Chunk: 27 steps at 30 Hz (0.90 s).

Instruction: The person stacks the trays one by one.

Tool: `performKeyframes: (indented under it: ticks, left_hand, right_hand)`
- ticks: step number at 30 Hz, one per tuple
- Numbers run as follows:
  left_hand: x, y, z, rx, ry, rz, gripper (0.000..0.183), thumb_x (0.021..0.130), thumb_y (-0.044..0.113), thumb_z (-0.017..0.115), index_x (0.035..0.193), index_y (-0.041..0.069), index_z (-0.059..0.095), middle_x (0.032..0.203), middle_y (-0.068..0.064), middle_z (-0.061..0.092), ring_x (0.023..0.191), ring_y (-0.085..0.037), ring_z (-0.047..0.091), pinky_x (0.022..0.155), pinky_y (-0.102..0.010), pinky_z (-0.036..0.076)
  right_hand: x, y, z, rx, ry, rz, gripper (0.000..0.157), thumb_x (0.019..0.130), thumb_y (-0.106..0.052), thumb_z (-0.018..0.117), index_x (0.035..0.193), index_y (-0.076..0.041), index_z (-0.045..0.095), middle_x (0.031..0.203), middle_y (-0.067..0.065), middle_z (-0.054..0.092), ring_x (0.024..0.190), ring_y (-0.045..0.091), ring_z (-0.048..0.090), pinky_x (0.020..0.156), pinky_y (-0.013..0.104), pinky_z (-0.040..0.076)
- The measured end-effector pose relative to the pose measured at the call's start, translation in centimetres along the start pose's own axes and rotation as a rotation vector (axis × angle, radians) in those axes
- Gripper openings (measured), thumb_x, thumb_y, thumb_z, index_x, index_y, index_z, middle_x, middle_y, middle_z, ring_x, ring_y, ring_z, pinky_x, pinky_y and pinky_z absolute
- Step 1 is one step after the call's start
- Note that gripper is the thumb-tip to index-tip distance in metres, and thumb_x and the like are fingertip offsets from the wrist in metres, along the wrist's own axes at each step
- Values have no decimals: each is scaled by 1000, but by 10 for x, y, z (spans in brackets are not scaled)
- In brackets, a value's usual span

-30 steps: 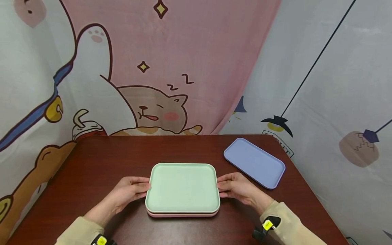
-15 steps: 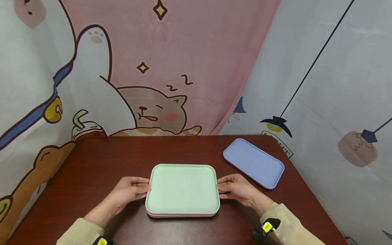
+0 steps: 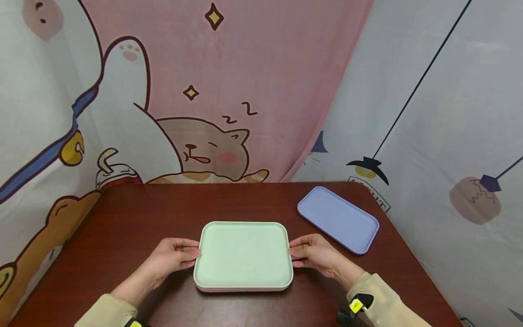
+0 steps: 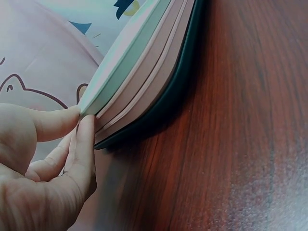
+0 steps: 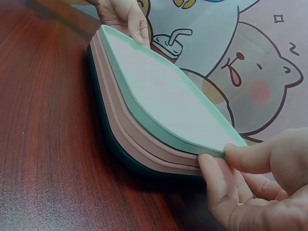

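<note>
A light green rectangular tray [image 3: 244, 256] lies on top of a stack in front of me. Under it, in the left wrist view, come two pink trays [image 4: 144, 82] and a dark tray [image 4: 185, 62] at the bottom. My left hand [image 3: 171, 259] pinches the green tray's left rim, thumb at the upper edge and fingers beneath. At the opposite short side my right hand [image 3: 316, 255] pinches the right rim; the right wrist view has its thumb [image 5: 250, 156] on the rim's top. The fingertips under the tray are partly hidden.
A blue rectangular tray [image 3: 338, 220] lies angled at the back right of the dark red-brown table [image 3: 196, 197]. A cloth printed with cartoon animals [image 3: 218, 150] hangs behind the table, and pale cloth [image 3: 433, 136] hangs along the right side.
The head view has shifted slightly. A thinner pink strip shows under the green tray's front edge than a second ago. Both hands keep their hold on its sides.
</note>
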<state>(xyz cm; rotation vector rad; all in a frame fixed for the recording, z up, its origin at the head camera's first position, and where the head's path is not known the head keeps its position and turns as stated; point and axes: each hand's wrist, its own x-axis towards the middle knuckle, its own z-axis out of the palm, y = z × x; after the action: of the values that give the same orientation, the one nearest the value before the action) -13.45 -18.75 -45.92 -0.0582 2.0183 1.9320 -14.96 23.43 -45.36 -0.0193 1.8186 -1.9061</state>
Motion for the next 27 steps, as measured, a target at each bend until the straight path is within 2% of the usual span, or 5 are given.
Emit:
performKeyframes:
  ticks: [16, 21, 27]
  left_hand:
    - [-3, 1, 0, 17, -11, 5, 40, 96, 2, 76, 127, -18, 61, 102, -13, 72, 92, -20, 72, 80, -34, 64]
    - [-2, 3, 0, 27, -33, 29, 39, 96, 2, 76, 126, -18, 60, 102, -13, 73, 92, -21, 73, 80, -35, 64]
    - [-3, 2, -3, 37, -36, 22, 41, 96, 3, 76, 128, -18, 60, 104, -14, 72, 94, -22, 72, 80, -36, 64]
  right_hand:
    - [0, 0, 2, -23, 13, -7, 28, 98, 5, 69, 121, 17, 59, 94, 12, 69, 85, 19, 69, 78, 36, 65]
    - [-2, 0, 1, -39, 14, -12, 29, 98, 4, 69, 122, 17, 59, 95, 12, 69, 84, 19, 70, 77, 36, 65]
    - [-3, -1, 1, -41, 0, -16, 30, 97, 6, 68, 124, 18, 58, 96, 12, 71, 87, 20, 69, 78, 36, 65]
